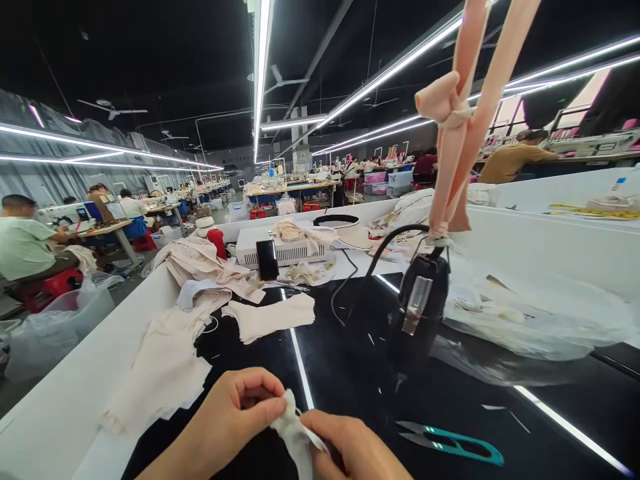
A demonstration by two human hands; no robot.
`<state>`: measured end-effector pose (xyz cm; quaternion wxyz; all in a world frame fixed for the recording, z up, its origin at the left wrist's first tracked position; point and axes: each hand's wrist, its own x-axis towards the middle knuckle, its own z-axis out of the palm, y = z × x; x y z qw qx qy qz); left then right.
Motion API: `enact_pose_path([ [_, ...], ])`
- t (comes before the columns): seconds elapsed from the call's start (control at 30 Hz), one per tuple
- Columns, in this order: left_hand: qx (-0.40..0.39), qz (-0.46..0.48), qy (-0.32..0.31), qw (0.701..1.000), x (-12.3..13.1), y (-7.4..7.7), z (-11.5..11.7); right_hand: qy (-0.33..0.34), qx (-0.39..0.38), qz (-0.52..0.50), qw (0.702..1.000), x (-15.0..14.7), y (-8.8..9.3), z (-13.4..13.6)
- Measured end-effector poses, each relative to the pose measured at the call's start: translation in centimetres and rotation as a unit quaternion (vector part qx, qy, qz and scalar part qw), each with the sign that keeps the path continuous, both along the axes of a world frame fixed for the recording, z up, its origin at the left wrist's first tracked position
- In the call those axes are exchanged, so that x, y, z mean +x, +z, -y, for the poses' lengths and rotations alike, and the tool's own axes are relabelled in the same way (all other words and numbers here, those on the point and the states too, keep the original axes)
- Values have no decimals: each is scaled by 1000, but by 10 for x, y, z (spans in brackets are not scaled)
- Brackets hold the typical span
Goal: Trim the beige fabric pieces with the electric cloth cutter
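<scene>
Both of my hands meet at the bottom edge over a glossy black tabletop [350, 373]. My left hand [235, 413] pinches a small piece of cream fabric [295, 433] between thumb and fingers. My right hand [357, 450] is closed on the same piece from the other side. Green-handled thread snips [453, 443] lie on the table just right of my right hand. A black steam iron [420, 310] hangs a little above the table from a pink fabric strap [463, 127].
Cream fabric pieces [270, 317] and a larger pile [165, 367] lie to the left. A white box device [285, 250], a phone [267, 260] and clear plastic bags [530, 320] sit farther back. Other people work at sewing tables [100, 230] across the hall.
</scene>
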<state>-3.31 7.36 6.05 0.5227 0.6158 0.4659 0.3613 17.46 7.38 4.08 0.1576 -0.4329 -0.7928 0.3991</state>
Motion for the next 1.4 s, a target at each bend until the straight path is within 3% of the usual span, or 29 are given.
enact_pose_path([
  [0.23,78,-56,103,990,-42,10,-31,-59,80,47,994,13,18,-51],
  [0.47,161,-50,161,972,-59,24,-101,-130,153,5,980,-8,20,-116],
  [0.6,232,-77,170,955,-62,16,-125,-166,246,8,955,-19,17,-157],
  [0.73,251,-161,143,944,-64,-8,-120,-128,298,66,944,-19,2,-179],
  [0.93,250,-259,79,930,-64,-36,-108,-87,325,174,926,-13,-16,-180],
  [1.2,250,-324,63,910,-64,-38,-106,-123,330,245,903,-15,-14,-176],
  [1.4,244,-362,100,894,-65,-31,-103,-187,321,245,895,-12,-8,-175],
])
